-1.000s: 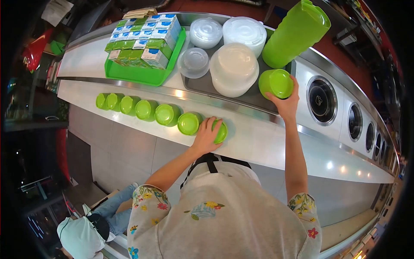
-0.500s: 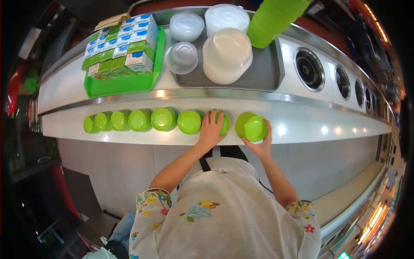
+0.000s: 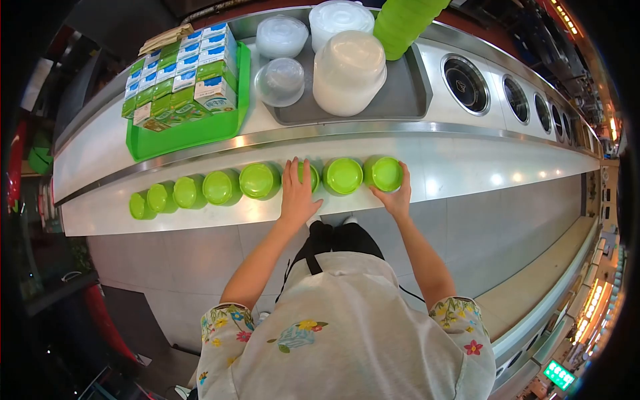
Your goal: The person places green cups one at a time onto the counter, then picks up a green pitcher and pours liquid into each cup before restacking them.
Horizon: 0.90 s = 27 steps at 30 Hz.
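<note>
A row of green plastic cups runs along the near edge of the white counter, round ends facing up. My right hand [image 3: 395, 193] curls around the side of the rightmost cup [image 3: 385, 173], which stands level on the counter. My left hand [image 3: 297, 192] lies over another cup [image 3: 313, 176] farther left and hides most of it; its fingers are stretched out and the thumb is apart. Between my hands stands one uncovered cup [image 3: 343, 176]. Left of my left hand, several more cups, such as this one [image 3: 260, 181], continue the row.
Behind a metal ledge, a green tray [image 3: 180, 139] holds stacked drink cartons [image 3: 180, 83]. A grey tray [image 3: 407, 93] carries clear and white plastic containers [image 3: 350, 73] and a tall stack of green cups [image 3: 408, 25]. Round dark inset openings [image 3: 465, 84] line the counter's right side.
My right hand has brought its tilted cup level and into line with the row. My left hand has shifted left from one cup to the neighbouring one. The camera view has moved slightly.
</note>
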Motion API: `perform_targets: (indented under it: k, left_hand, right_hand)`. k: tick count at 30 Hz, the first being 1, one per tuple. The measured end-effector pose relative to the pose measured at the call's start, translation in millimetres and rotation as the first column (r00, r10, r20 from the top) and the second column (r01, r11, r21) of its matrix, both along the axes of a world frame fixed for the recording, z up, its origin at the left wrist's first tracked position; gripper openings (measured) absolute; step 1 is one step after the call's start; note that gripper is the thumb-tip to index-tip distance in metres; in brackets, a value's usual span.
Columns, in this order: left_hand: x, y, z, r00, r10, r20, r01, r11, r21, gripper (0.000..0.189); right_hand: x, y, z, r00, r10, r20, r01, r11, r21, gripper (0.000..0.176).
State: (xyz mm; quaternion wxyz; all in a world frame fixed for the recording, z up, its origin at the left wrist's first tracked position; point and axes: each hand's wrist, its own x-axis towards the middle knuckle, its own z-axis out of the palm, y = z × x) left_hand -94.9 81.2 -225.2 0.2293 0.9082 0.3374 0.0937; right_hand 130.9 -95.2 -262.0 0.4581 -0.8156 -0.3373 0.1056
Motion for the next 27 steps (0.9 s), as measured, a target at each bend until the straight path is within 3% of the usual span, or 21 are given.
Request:
perform_targets:
  k: [6,8,9,11,15,18,20,23,27]
  left_hand:
    - [-1,3,-27,0.995,0.050,0.084,-0.047,0.998,-0.032,0.105]
    - [2,5,-24,0.993,0.069,-0.097,-0.069,0.998,0.013,0.105]
    - [2,6,-19,0.993,0.065,-0.098,-0.064,0.998,0.016,0.105]
    - [2,8,-12,0.990,0.063,-0.125,-0.050,0.993,0.110,0.105]
    - [4,15,-11,0.996,0.021,-0.082,-0.014,0.996,0.093,0.102]
    - [7,18,-11,0.994,0.032,-0.103,-0.026,0.998,0.057,0.102]
    - [8,21,-8,0.985,0.022,-0.173,-0.035,0.997,-0.075,0.102]
    - [7,24,10,0.979,-0.041,-0.202,0.025,0.996,-0.084,0.101]
    - [7,18,65,0.990,0.033,-0.134,-0.038,0.999,-0.034,0.098]
  right_hand:
    - [-8,-6,10,0.994,-0.109,0.003,0.109,0.994,0.028,0.100]
    - [-16,-3,29,0.989,-0.147,0.005,0.145,0.982,0.119,0.099]
    - [-23,0,40,0.988,-0.152,0.003,0.150,0.981,0.122,0.099]
    - [-38,8,60,1.000,-0.023,0.003,0.022,0.977,0.212,0.099]
    - [-61,33,66,0.997,0.078,0.000,-0.077,0.983,0.169,0.101]
    - [-63,45,51,0.988,0.154,-0.006,-0.151,0.976,0.159,0.102]
    - [-60,49,43,0.984,0.180,-0.007,-0.177,0.975,0.131,0.103]
    - [-54,52,31,0.977,0.213,0.000,-0.211,0.967,0.143,0.103]
    - [-48,52,29,0.960,0.280,-0.018,-0.278,0.959,0.062,0.102]
